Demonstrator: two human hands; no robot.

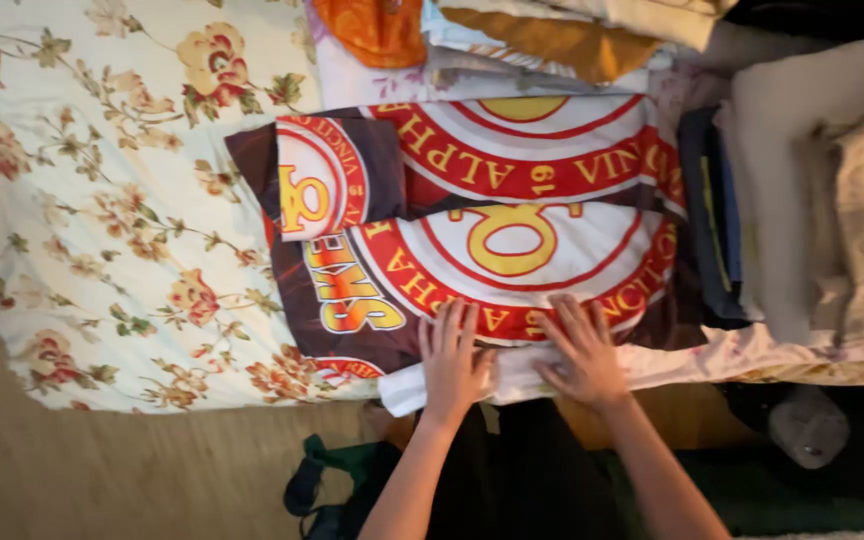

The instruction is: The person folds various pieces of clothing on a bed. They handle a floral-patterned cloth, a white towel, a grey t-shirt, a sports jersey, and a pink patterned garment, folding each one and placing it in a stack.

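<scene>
A bed (102,200) is filling most of the view, and a cream cover with a pattern of red and yellow flowers is lying over its left part. Wooden floor (102,470) is showing below the near edge of the bed.

A folded garment (472,220), dark brown with large white, red and yellow round emblems, is lying flat across the middle of the bed, reaching right down to the near edge. One sleeve is lying folded over on its left side. A white cloth edge (512,375) is peeking out from under the garment at the near edge.

At the top, a pile of folded cloth in orange, mustard and pale tones (512,35) is sitting just beyond the garment. To the right, a dark blue folded piece (712,220) is lying just beside the garment, with beige bedding (852,200) further right.

The left hand (452,360) is lying open and flat, fingers spread, pressing on the garment's near edge. The right hand (582,350) is lying beside it, likewise open and flat on the same edge, gripping nothing.

On the floor beneath the arms, a dark green strap or bag (332,480) is lying.
</scene>
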